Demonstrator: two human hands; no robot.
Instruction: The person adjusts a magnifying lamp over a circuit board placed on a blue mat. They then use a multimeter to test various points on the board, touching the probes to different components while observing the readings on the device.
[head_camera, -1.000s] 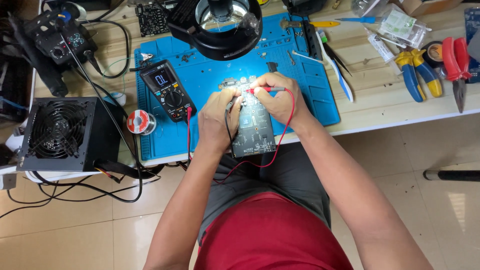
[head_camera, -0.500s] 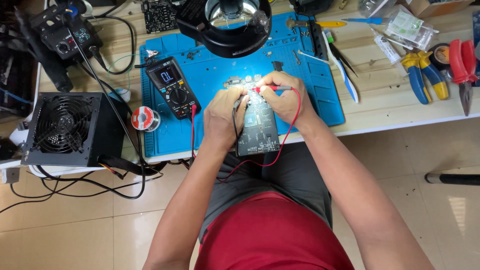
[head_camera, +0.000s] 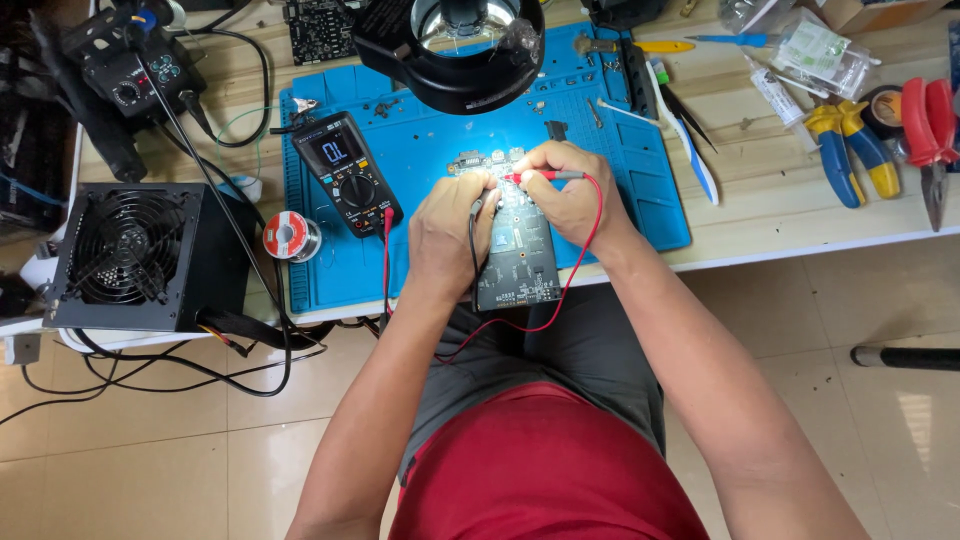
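Both hands on the dark green rectangular circuit board (head_camera: 518, 250), which lies on the blue silicone work mat (head_camera: 640, 170) with its near end hanging over the counter (head_camera: 800, 215) edge toward the lap.

Left hand (head_camera: 450, 235): fingers closed around the black test probe (head_camera: 478, 208), tip down on the board's far end. Right hand (head_camera: 570, 200): fingers pinched on the red test probe (head_camera: 545, 176), tip pointing toward 9 o'clock, onto the same connector end. Exact contact points hidden by the fingers.

Black handheld multimeter with dial (head_camera: 350, 175) sits at 9 o'clock of the board, powered, display lit; red lead (head_camera: 575, 270) and black lead loop from it below the counter edge and back up to the probes. So by my read: meter set, leads plugged, probes placed, measurement under way. Board's near half is not being touched.

Room and edges:
- 12 o'clock: black round magnifier lamp (head_camera: 455, 45) overhangs the mat, tight headroom past the board.
- 9 o'clock: meter, then solder spool (head_camera: 290, 235), then black boxed power supply with fan grille (head_camera: 130, 255) at the counter's left end.
- 3 o'clock: bare mat strip, then blue-handled tool (head_camera: 695, 165), yellow-blue pliers (head_camera: 850, 150), red-handled pliers (head_camera: 930, 120) well apart.
- 6 o'clock: counter edge; board overhang plus slack leads are the snag risk.
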